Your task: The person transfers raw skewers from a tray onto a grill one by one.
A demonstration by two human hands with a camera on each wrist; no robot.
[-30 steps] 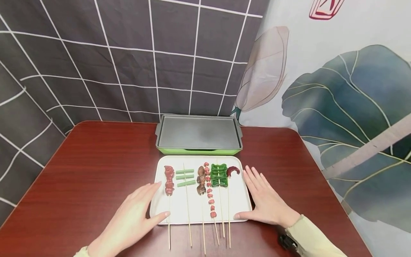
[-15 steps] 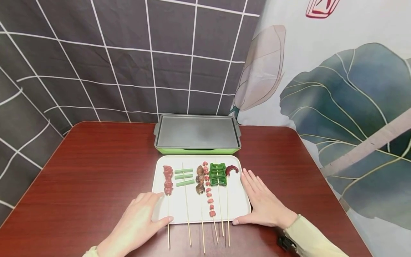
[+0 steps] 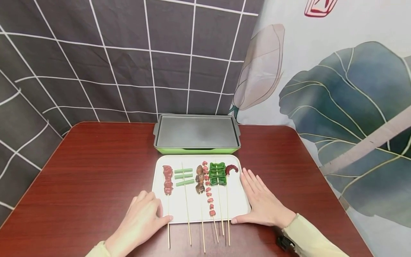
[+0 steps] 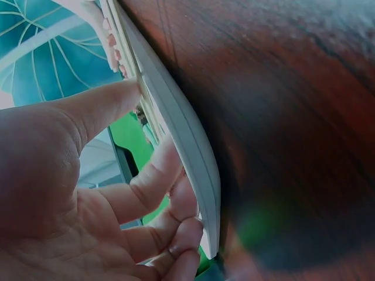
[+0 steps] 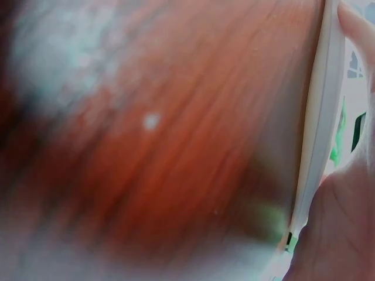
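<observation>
A white tray (image 3: 178, 210) lies on the table in the head view, bearing several food skewers whose sticks overhang its front edge. At the tray's front left corner is my left hand (image 3: 141, 214), its fingers bent. Its thumb touches the front rim beside the stick of the red meat skewer (image 3: 168, 180); in the left wrist view thumb (image 4: 111, 102) and index finger stay apart. My right hand (image 3: 264, 207) rests with straight fingers along the tray's right side, thumb at the front rim. Between them lie a green stalk skewer (image 3: 184, 176), a brown skewer (image 3: 200, 180) and a green pepper skewer (image 3: 217, 174).
Directly behind the tray stands a green grill with a grey plate (image 3: 197, 132). A small red-piece skewer (image 3: 210, 200) and a dark red curled tentacle skewer (image 3: 231, 169) also lie on the tray. Grid-patterned cloth (image 3: 128, 64) hangs behind the reddish-brown table (image 3: 106, 160).
My left hand has slid toward the tray's front left corner, and its fingers have bent from straighter. The right hand stays against the tray's right side. The head view has shifted slightly.
</observation>
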